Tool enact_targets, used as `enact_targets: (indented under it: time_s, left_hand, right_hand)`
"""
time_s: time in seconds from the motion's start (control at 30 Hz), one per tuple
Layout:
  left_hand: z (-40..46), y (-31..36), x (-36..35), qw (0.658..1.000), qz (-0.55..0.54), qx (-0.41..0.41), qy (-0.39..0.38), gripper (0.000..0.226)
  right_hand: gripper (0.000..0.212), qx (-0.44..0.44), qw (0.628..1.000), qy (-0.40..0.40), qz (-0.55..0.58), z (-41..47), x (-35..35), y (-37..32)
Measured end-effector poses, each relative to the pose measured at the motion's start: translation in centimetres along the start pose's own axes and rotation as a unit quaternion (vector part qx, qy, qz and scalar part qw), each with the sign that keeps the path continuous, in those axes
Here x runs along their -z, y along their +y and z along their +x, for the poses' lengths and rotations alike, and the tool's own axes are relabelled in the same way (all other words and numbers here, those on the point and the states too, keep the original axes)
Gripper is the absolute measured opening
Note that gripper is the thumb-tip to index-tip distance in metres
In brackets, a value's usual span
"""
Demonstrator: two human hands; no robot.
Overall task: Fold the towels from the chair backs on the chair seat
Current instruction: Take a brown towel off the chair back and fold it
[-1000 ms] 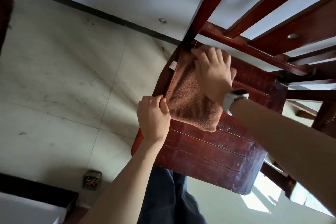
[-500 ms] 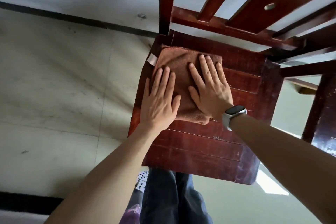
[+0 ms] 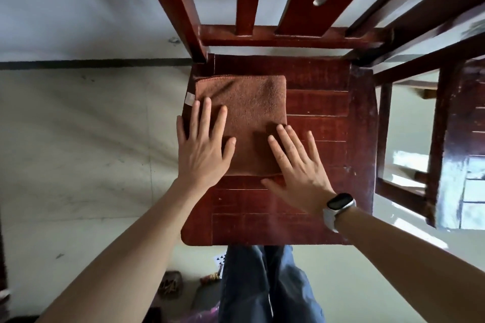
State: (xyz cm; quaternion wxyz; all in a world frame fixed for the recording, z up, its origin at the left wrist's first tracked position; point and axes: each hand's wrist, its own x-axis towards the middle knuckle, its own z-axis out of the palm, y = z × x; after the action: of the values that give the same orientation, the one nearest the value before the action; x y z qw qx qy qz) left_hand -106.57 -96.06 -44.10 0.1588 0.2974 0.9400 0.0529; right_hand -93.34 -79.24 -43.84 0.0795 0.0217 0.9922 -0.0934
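Folded brown terry towel [image 3: 244, 118], rectangular, stitched hem, lies flat on back-left of glossy slatted wooden chair seat [image 3: 320, 123]. Left hand [image 3: 202, 149] flat on its left edge, fingers straight, spread. Right hand [image 3: 299, 168] flat, fingers straight; fingertips [image 3: 280, 128] touch the towel's near-right corner.

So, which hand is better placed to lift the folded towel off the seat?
Probably the left hand: it lies flat mostly on the brown towel. The right hand covers only its near right corner, mostly resting on the chair seat.
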Motion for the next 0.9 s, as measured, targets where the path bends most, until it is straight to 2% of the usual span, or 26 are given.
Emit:
enact_targets:
  time_s: [0.07, 0.17, 0.27, 0.37, 0.53, 0.73, 0.9]
  left_hand:
    - [0.1, 0.6, 0.7, 1.000, 0.007, -0.026, 0.016, 0.057]
    - [0.0, 2.0, 0.5, 0.996, -0.002, -0.089, 0.001, 0.055]
    - [0.1, 3.2, -0.4, 0.996, -0.002, -0.081, -0.032, 0.056]
    - [0.4, 3.3, -0.8, 0.997, -0.002, -0.059, -0.041, 0.057]
    - [0.5, 3.1, -0.4, 0.997, -0.012, -0.055, -0.061, 0.059]
    - [0.6, 2.8, -0.3, 0.995, -0.010, -0.060, -0.080, 0.062]
    - [0.6, 2.6, -0.4, 0.994, -0.009, -0.062, -0.091, 0.064]
  right_hand:
    - [0.072, -0.043, 0.998, 0.020, 0.041, -0.8, 0.4, -0.5]
    - [0.058, -0.165, 0.979, 0.047, 0.112, -1.6, 0.0, -2.0]
    - [0.055, -0.231, 0.961, 0.042, 0.148, -1.2, -0.7, -3.9]
    - [0.054, -0.243, 0.956, 0.046, 0.156, -0.2, -1.4, -4.5]
    - [0.042, -0.259, 0.943, 0.096, 0.187, -0.1, -1.6, -4.3]
    - [0.036, -0.297, 0.926, 0.107, 0.209, 0.0, -1.3, -4.1]
    - [0.027, -0.282, 0.927, 0.116, 0.219, -1.5, -1.4, -3.0]
